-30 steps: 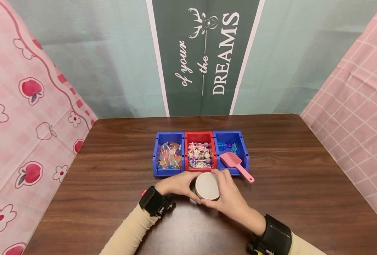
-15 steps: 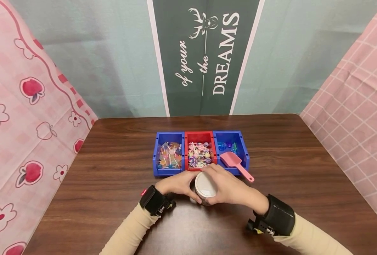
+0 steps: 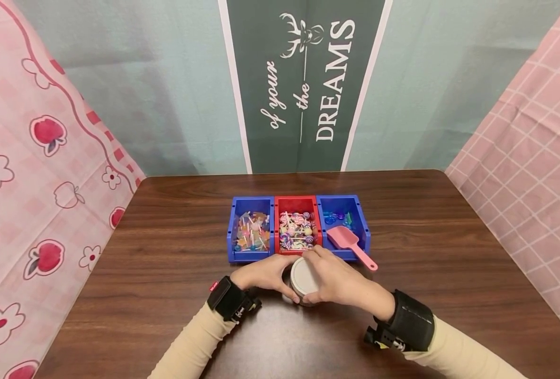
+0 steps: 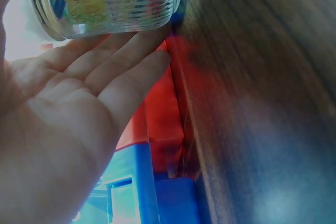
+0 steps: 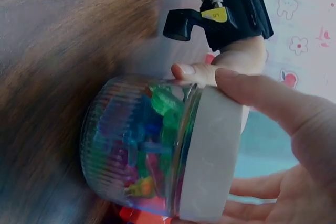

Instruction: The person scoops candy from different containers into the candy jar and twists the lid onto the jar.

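A clear ribbed jar (image 5: 139, 145) stands on the table, filled with small colourful translucent pieces. A white lid (image 3: 302, 277) covers its mouth. My left hand (image 3: 267, 273) holds the jar's glass body from the left, thumb at the near side and fingers round the far side. In the left wrist view its fingers (image 4: 131, 51) lie along the ribbed glass. From the right, my right hand (image 3: 339, 279) grips the lid by its rim, thumb near my left thumb. The right wrist view shows the lid's side between that thumb and the fingers behind.
Just behind the jar stand a blue bin (image 3: 251, 256), a red bin (image 3: 295, 202) and another blue bin (image 3: 339, 201), side by side. They hold small candy-like pieces and lollipops. A pink scoop (image 3: 348, 242) leans out of the right bin, handle over its front edge.
My right hand has shifted round the lid, its wrist swinging outward and its fingers reaching further over the top. My left hand and the jar stay in place.
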`<state>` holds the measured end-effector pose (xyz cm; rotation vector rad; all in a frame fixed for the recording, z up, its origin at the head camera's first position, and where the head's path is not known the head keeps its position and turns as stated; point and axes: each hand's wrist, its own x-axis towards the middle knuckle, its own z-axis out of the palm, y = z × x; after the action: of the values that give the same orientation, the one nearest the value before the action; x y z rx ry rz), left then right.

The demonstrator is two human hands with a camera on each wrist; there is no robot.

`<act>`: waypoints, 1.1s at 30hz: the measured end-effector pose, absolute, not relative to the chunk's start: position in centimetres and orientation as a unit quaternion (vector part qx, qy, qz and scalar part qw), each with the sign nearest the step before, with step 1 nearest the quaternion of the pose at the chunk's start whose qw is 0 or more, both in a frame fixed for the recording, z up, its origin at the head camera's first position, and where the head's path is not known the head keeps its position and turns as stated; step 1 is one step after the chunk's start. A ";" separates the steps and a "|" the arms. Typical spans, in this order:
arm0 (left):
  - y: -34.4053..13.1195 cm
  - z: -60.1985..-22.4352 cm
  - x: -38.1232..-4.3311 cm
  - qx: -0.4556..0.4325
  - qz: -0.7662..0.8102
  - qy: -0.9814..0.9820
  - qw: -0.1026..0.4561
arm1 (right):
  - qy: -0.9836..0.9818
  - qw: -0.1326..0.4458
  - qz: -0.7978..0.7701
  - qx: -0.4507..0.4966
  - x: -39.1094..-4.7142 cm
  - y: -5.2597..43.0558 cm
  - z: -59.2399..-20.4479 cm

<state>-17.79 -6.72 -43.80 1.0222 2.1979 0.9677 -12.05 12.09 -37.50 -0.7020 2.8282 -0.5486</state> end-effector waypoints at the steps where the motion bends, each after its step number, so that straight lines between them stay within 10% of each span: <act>1: -6.7 -43.8 -17.8 0.380 0.356 0.813 0.260 | 0.955 0.082 -0.177 -0.223 -12.0 11.9 -37.6; 10: -6.8 -43.5 -17.7 0.387 0.362 0.808 0.259 | 0.991 0.040 -0.035 -0.124 -11.2 10.2 -38.4; 21: -6.7 -43.3 -17.5 0.386 0.353 0.814 0.251 | 0.922 0.096 -0.138 -0.348 -12.2 12.8 -36.4; 33: -6.7 -43.6 -17.4 0.384 0.357 0.812 0.255 | 0.960 0.089 -0.072 -0.257 -11.8 11.4 -36.0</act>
<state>-17.45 -6.69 -43.60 1.0415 2.2056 0.9705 -11.84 11.40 -36.01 -0.7643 2.8541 -0.2147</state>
